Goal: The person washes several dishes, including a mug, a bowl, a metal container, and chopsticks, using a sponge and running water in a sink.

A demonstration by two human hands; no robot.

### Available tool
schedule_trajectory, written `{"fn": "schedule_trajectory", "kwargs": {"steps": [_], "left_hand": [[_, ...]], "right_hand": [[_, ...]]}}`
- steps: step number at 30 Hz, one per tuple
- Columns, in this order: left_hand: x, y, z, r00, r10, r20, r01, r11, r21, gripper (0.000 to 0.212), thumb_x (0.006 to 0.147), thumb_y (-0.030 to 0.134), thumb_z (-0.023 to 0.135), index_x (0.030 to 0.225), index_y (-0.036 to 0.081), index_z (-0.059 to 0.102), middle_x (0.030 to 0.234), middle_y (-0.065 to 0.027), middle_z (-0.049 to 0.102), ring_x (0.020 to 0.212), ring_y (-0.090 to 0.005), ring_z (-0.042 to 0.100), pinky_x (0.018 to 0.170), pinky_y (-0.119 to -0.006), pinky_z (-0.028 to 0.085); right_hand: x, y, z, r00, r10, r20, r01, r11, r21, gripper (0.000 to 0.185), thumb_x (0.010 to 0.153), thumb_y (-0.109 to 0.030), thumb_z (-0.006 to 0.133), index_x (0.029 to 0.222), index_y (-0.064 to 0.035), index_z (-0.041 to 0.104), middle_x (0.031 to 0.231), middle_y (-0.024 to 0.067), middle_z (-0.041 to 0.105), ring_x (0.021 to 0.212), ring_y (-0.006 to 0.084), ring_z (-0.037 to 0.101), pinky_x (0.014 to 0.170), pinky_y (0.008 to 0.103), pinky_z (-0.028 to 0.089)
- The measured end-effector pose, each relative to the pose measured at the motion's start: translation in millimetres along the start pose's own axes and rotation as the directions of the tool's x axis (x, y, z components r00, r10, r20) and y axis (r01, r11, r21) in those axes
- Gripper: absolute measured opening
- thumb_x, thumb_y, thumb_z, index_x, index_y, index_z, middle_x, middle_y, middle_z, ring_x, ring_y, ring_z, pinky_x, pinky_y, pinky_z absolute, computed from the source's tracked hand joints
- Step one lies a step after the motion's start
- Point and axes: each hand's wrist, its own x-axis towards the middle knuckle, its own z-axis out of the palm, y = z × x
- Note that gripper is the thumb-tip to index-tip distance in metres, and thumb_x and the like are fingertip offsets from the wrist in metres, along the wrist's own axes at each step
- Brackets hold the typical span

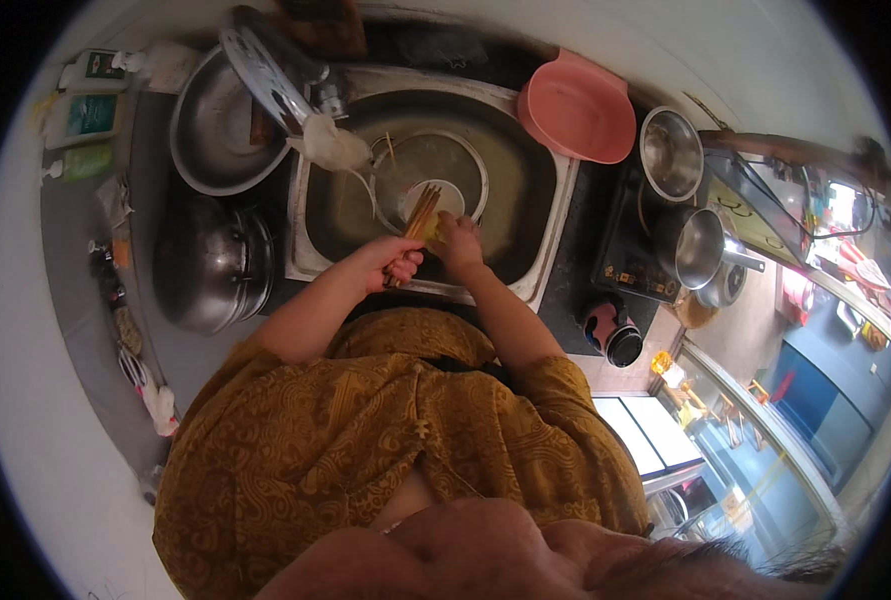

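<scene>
My left hand (394,262) grips a bundle of wooden chopsticks (420,214) near the lower end, tilted over the front of a stainless steel sink (543,255). Close beside it, my right hand (460,241) holds a small yellow cleaning pad (435,227) against the bundle; its fingers partly hide the pad. Beyond the hands, a white bowl (451,193) sits in the sink, within the outline of a round metal-rimmed vessel (483,161). A loose chopstick (390,148) leans at that vessel's far left. The sink holds cloudy water.
Left of the sink are a large metal basin (197,142), a dark pot (197,262) and several bottles (85,116). A faucet (330,97) with a cloth-wrapped spout (329,142) overhangs the sink. To the right are a pink basin (576,112), a saucepan (689,247) and a pink-black flask (612,330).
</scene>
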Motion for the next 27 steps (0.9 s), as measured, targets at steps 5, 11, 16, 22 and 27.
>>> {"fn": "schedule_trajectory", "kwargs": {"steps": [5, 11, 16, 22, 27], "left_hand": [[-44.7, -2.4, 2.0, 0.921, 0.382, -0.078, -0.33, 0.87, 0.366, 0.029, 0.097, 0.027, 0.05, 0.12, 0.009, 0.049, 0.075, -0.0024, 0.046, 0.049, -0.0049, 0.034, 0.04, -0.02, 0.029], [-14.9, -22.1, -5.9, 0.912, 0.41, 0.025, -0.388, 0.841, 0.377, 0.025, 0.097, 0.034, 0.045, 0.091, 0.01, 0.047, 0.067, -0.0001, 0.042, 0.048, -0.0072, 0.033, 0.041, -0.022, 0.028], [-38.2, -17.1, 1.5, 0.903, 0.429, 0.026, -0.393, 0.801, 0.451, 0.027, 0.097, 0.038, 0.04, 0.085, 0.014, 0.04, 0.055, 0.0044, 0.028, 0.042, -0.0066, 0.026, 0.036, -0.023, 0.019], [-70.4, -26.6, 0.3, 0.847, 0.531, 0.017, -0.48, 0.752, 0.452, 0.025, 0.097, 0.038, 0.045, 0.103, 0.016, 0.036, 0.058, 0.0037, 0.031, 0.044, -0.0059, 0.026, 0.038, -0.023, 0.023], [-88.8, -38.4, -12.4, 0.853, 0.52, 0.041, -0.495, 0.784, 0.375, 0.029, 0.097, 0.038, 0.046, 0.109, 0.013, 0.035, 0.06, 0.0022, 0.036, 0.044, -0.0058, 0.029, 0.038, -0.023, 0.026]], "right_hand": [[-14.5, 29.7, -23.7, 0.992, -0.123, 0.037, 0.09, 0.873, 0.479, 0.058, 0.079, -0.02, 0.071, 0.13, -0.0162, 0.045, 0.117, 0.0171, 0.053, 0.107, 0.0304, 0.051, 0.09, 0.0387, 0.044], [-23.4, -74.0, -107.1, 0.902, -0.07, 0.425, -0.431, -0.129, 0.893, 0.056, 0.08, -0.014, 0.072, 0.128, -0.0097, 0.045, 0.117, 0.0098, 0.054, 0.111, 0.0172, 0.05, 0.087, 0.0295, 0.044], [20.8, -117.3, -76.5, 0.986, -0.015, 0.165, -0.158, 0.222, 0.962, 0.05, 0.073, -0.002, 0.071, 0.118, -0.005, 0.049, 0.098, 0.0073, 0.061, 0.084, 0.0174, 0.059, 0.073, 0.0311, 0.05], [109.9, -122.1, -49.6, 0.991, 0.135, -0.018, -0.005, 0.164, 0.987, 0.049, 0.072, -0.002, 0.073, 0.115, -0.0047, 0.05, 0.097, 0.0093, 0.061, 0.085, 0.0197, 0.06, 0.07, 0.0335, 0.052], [128.5, -103.0, -82.9, 0.899, 0.274, 0.341, -0.281, -0.236, 0.93, 0.046, 0.079, -0.008, 0.071, 0.12, -0.0089, 0.05, 0.113, 0.0134, 0.056, 0.099, 0.0256, 0.059, 0.074, 0.0439, 0.053]]}}
